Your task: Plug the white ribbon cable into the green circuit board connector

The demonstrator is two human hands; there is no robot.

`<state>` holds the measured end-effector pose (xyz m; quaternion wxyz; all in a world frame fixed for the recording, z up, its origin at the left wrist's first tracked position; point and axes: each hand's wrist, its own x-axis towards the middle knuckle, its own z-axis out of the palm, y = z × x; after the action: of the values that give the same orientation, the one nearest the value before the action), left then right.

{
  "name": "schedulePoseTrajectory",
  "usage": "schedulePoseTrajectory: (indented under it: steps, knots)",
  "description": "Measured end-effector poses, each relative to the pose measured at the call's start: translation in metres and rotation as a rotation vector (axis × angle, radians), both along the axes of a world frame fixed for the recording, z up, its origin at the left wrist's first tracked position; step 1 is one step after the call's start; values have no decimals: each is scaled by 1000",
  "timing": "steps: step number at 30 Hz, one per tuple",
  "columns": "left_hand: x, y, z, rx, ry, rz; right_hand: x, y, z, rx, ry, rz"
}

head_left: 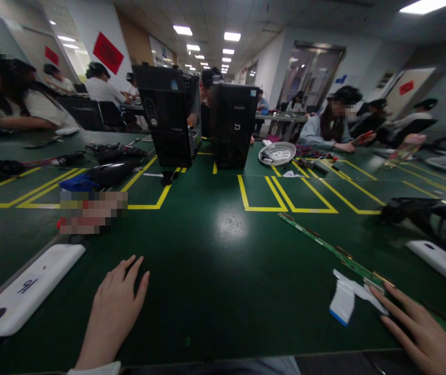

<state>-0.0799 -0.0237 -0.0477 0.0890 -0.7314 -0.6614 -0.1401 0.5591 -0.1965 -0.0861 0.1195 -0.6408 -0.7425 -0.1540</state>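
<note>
My left hand (115, 304) lies palm down over the green tabletop (223, 291), its fingers stretched and nothing held. At the lower right, my right hand (422, 320) has its fingers spread, the tips touching a long, narrow green circuit board (324, 243) near its closer end. A white flat ribbon cable (343, 299) with a blue tip lies beside the board, folded, one arm of it reaching towards my right fingers. Part of the board is hidden beneath that hand.
White devices (31, 289) (437, 258) lie on both sides. Two black computer towers (166, 117) (235, 127) stand ahead, with a white round basket (276, 153) to their right. Cables and a blue-and-black item (101, 174) are at left. Other people sit at surrounding tables.
</note>
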Motion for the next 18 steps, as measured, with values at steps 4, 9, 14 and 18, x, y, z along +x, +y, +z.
schedulePoseTrajectory:
  steps: [4,9,14,18]
  knots:
    - [-1,1,-1,-14,2,8,7,-6,-10,15,-14,-80]
    - [-2,1,0,-32,3,3,1,-4,-18,63,-13,-204]
    - [-1,1,1,-21,-8,6,5,0,-17,66,-113,-141]
    - [-4,3,-4,13,-3,-15,11,7,-13,-36,-164,-262]
